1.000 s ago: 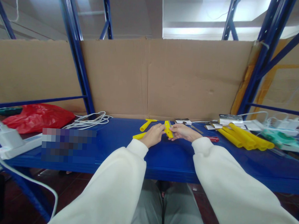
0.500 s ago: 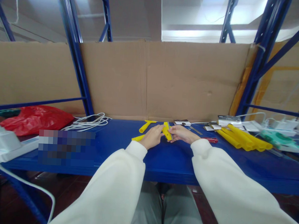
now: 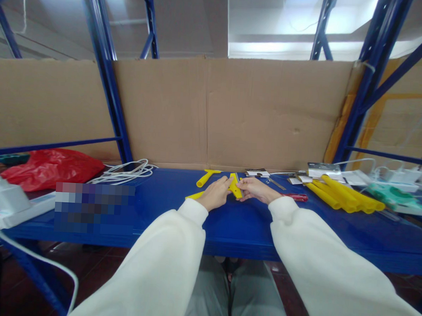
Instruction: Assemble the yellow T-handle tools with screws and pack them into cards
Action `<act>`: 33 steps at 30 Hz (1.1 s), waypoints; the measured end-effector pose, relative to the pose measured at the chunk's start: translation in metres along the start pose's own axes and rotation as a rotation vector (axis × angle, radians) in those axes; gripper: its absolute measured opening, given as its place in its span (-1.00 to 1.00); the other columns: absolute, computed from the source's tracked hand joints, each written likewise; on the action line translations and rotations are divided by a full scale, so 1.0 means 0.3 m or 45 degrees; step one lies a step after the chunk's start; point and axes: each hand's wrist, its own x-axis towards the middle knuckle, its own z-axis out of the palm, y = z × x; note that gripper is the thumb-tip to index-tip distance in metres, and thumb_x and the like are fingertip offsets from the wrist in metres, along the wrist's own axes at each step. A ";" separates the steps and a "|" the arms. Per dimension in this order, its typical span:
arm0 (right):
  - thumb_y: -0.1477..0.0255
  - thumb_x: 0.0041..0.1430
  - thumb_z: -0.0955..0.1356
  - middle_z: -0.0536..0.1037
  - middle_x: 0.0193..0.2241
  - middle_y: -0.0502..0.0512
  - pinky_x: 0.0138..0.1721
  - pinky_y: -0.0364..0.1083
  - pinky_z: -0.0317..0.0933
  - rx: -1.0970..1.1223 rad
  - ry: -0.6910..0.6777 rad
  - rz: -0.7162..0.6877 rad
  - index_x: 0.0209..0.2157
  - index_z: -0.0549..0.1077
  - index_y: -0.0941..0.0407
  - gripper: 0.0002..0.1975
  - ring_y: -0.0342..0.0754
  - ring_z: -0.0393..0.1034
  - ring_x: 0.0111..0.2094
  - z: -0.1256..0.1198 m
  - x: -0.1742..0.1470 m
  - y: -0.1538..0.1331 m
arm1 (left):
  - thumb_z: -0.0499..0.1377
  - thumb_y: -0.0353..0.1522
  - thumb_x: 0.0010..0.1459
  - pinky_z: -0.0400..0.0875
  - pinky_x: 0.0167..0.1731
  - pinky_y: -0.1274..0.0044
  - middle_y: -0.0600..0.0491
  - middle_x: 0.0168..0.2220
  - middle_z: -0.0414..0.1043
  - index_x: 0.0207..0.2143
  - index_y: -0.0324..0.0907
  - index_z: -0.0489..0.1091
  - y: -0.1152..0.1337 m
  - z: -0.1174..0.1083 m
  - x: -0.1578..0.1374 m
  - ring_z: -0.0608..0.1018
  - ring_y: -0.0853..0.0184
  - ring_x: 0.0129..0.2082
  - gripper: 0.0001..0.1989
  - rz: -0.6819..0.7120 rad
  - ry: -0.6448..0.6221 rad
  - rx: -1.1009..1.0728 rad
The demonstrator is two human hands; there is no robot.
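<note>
**Blue bench (image 3: pixel 164 231), with a yellow head (image 3: pixel 236 191) gripped over its middle**

Nearest, grey trousers (image 3: pixel 207 294) show below the bench's near edge, and two white sleeves (image 3: pixel 156 263) reach across it. Over the middle of the bench, the left hand (image 3: pixel 214 194) holds the yellow head from the left, its fingers close together along that side. A yellow length (image 3: pixel 194 195) sticks out to the left of this hand; it may be the handle of the same piece, but the join is covered. The right hand (image 3: pixel 257 189) pinches the head's right edge between thumb and fingertips. Whether a thin part is caught there too is too small to tell.

Just right of the right hand lies a red tool (image 3: pixel 297 197), partly hidden by the wrist. Farther right are several yellow tubes (image 3: pixel 343 195). Beyond the hands come a yellow T-shaped piece (image 3: pixel 208 177), a thin metal strip (image 3: pixel 276 184) and white cards (image 3: pixel 258 173), then the cardboard (image 3: pixel 164 113) at the far side.

Likeliest trouble is a slip: the right fingertips have only a narrow edge, so a sideways push could turn the head in the left hand. If a pale strip on the head is a blade, sliding fingertips could be nicked. A knock from the right wrist might also roll the red tool.
</note>
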 end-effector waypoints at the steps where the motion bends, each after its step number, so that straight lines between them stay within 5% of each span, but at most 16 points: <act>1: 0.43 0.25 0.39 0.58 -0.57 0.05 -0.47 -0.17 0.45 0.005 0.001 -0.005 -0.40 0.36 0.15 -0.83 -0.13 0.50 -0.57 0.001 -0.001 0.000 | 0.07 -0.49 0.24 0.41 0.05 0.32 -0.18 0.01 0.38 0.23 -0.25 0.22 -0.002 0.001 0.000 0.51 0.15 0.00 -0.51 0.005 0.001 0.004; 18: 0.46 0.25 0.37 0.54 -0.59 0.03 -0.49 -0.19 0.41 0.013 0.022 -0.046 -0.41 0.38 0.15 -0.86 -0.14 0.47 -0.58 0.019 -0.015 -0.019 | 0.01 -0.52 0.24 0.43 -0.02 0.35 -0.22 0.00 0.39 0.19 -0.29 0.27 0.034 -0.030 -0.002 0.53 0.15 -0.04 -0.55 -0.079 0.011 0.129; 26: 0.42 0.25 0.37 0.29 -0.78 -0.11 -0.76 -0.29 -0.04 -0.088 0.032 0.011 -0.56 0.33 0.15 -0.70 -0.30 0.06 -0.77 0.017 0.002 -0.004 | 0.04 -0.49 0.26 0.41 0.00 0.41 -0.17 -0.05 0.41 0.09 -0.26 0.38 0.029 -0.015 -0.003 0.54 0.17 -0.02 -0.63 -0.111 -0.080 0.085; 33: 0.30 0.25 0.38 0.35 -0.73 -0.05 -0.78 -0.28 -0.18 -0.160 0.013 0.084 -0.53 0.33 0.15 -0.68 -0.31 -0.01 -0.77 0.019 0.003 0.001 | 0.05 -0.49 0.25 0.43 -0.06 0.43 -0.14 -0.13 0.44 -0.02 -0.23 0.44 0.027 0.002 -0.005 0.56 0.17 -0.09 -0.71 -0.115 -0.118 0.068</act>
